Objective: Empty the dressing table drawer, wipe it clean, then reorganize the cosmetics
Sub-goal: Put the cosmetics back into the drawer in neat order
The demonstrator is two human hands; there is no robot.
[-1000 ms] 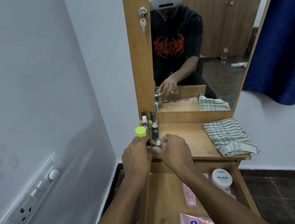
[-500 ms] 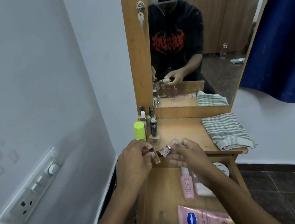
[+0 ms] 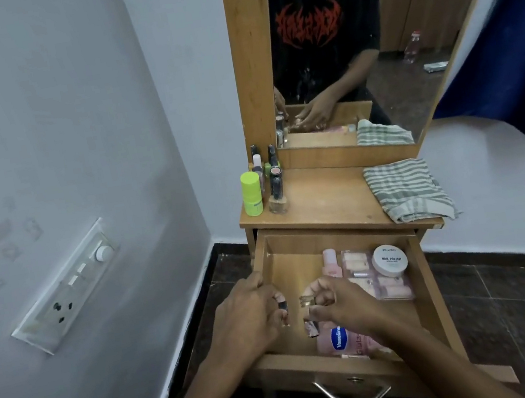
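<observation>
Lower centre of the frame, above the open wooden drawer (image 3: 316,365), the left hand (image 3: 246,319) curls around a small dark-capped glass bottle (image 3: 283,307). The right hand (image 3: 345,306) pinches a small clear bottle (image 3: 307,300) just beside it.

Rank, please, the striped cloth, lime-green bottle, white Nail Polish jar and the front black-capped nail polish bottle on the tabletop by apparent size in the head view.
1. striped cloth, clearly largest.
2. lime-green bottle and white Nail Polish jar look alike; the jar sits nearer, so unranked.
3. front black-capped nail polish bottle, smallest.
</observation>
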